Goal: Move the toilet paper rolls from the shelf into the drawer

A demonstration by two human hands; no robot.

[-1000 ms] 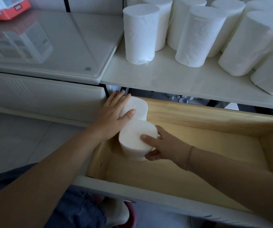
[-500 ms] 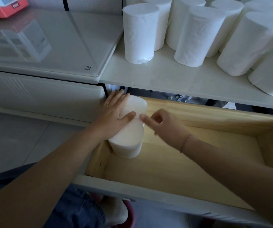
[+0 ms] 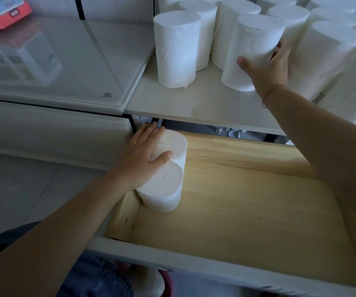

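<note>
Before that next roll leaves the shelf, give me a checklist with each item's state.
1. Right hand wrapped around the roll: ok, thumb and fingers on opposite sides.
2. Roll off the shelf: not ok, base on the shelf.
3. Neighbouring rolls clear of the lift: cannot tell, they crowd close.
4. Left hand steadying the drawer rolls: ok, palm flat on top.
5. Drawer has free floor beside them: ok.
</note>
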